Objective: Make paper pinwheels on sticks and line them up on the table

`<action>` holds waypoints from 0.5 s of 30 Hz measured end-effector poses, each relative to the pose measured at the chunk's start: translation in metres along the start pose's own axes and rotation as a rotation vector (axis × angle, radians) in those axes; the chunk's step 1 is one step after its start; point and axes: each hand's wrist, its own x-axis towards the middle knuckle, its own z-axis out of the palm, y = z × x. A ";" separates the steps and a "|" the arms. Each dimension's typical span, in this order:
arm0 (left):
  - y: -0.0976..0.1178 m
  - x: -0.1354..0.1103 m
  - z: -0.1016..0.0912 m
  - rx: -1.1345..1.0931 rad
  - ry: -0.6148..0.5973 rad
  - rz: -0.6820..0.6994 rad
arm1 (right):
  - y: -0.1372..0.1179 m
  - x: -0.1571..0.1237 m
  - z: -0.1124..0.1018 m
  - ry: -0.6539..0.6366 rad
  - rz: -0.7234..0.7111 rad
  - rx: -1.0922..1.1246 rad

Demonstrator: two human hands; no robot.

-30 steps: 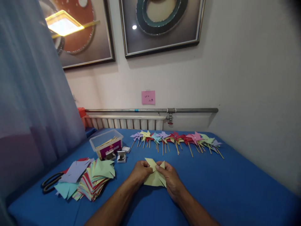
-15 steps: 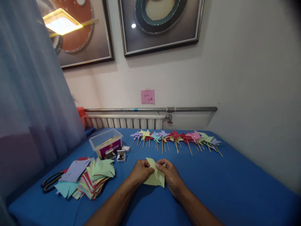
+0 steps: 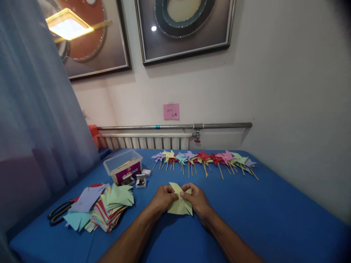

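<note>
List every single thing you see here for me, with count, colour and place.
table: one, blue, across the lower view
paper: one, pale yellow, front centre
pinwheels: many overlapping, mixed colours, far side of table
sheets: many, mixed colours, piled front left
scissors: one pair, black, left of sheets
tub: one, clear and purple, behind sheets
sticks: several, tan, in tub
boxes: about three, white, by tub
curtain: one, blue, far left
wall: whitish, behind table
pictures: two, multicoloured, high on wall
note: one, pink, on wall
pipe: one, grey, along wall
radiator: one, white, below pipe
left hand: one, bare, gripping paper
right hand: one, bare, gripping paper
</note>
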 end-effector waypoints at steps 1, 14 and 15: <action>0.000 0.000 0.000 -0.003 0.000 -0.001 | 0.000 0.000 0.000 0.002 0.000 -0.003; -0.004 0.002 0.001 -0.026 0.008 -0.006 | -0.007 -0.001 -0.002 0.016 -0.023 -0.108; -0.004 0.002 0.001 -0.020 0.015 -0.007 | -0.006 0.000 -0.002 0.020 -0.026 -0.117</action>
